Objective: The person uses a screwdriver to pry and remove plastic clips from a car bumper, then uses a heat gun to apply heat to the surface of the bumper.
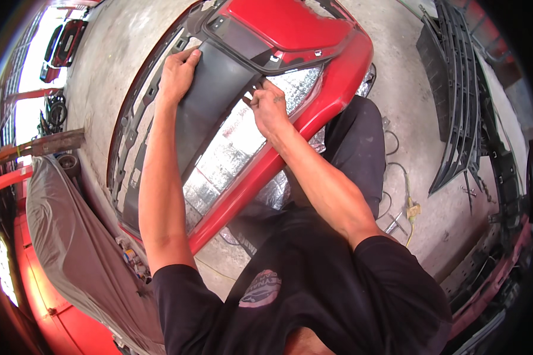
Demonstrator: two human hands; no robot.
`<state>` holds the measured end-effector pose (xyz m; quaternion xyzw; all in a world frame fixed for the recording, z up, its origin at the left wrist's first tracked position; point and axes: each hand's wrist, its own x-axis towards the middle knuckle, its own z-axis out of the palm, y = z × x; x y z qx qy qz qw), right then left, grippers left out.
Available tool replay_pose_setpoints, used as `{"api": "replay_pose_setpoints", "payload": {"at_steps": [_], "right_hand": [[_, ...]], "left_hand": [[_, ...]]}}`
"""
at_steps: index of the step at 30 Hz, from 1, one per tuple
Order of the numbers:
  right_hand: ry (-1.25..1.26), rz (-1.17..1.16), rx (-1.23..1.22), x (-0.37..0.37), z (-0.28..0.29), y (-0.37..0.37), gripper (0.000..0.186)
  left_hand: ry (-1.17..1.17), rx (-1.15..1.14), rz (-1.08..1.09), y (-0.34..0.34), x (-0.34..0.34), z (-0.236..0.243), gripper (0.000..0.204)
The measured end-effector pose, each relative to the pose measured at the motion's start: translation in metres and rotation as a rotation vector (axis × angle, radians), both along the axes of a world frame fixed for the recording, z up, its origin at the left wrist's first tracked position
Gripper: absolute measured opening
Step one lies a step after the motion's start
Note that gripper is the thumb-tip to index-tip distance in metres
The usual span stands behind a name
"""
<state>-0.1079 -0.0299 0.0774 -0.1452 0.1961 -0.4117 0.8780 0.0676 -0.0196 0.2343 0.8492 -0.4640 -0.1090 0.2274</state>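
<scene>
A red car bumper cover [349, 68] lies across my lap and the floor, with a dark grey plastic trim panel [204, 94] set along its middle. At the panel's far left edge my left hand [179, 77] is closed on it, thumb on the face and fingers over the rim. My right hand [270, 109] has its fingers curled at the panel's right edge, beside small tabs near the black frame [243, 56] of the bumper's corner opening. Its fingertips are partly hidden behind that edge. Silvery foil sheeting [234, 148] shows through the gap under my right hand.
Black slatted grille parts [456, 106] lie on the concrete floor to the right. A cord with a yellow connector [414, 210] runs beside my knee. At the left, a grey cloth cover [71, 231] drapes over something near a red cabinet [59, 307].
</scene>
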Motion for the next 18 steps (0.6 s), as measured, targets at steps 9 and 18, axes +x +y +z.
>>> {"api": "replay_pose_setpoints", "payload": {"at_steps": [9,18], "right_hand": [[-0.010,0.053,0.024,-0.005,-0.002,0.001,0.049],[0.173,-0.038,0.201,-0.023,0.019,0.010,0.039]], "left_hand": [[0.004,-0.024,0.007,0.000,0.000,0.000,0.040],[-0.018,-0.036,-0.032,-0.003,0.006,-0.006,0.039]]}}
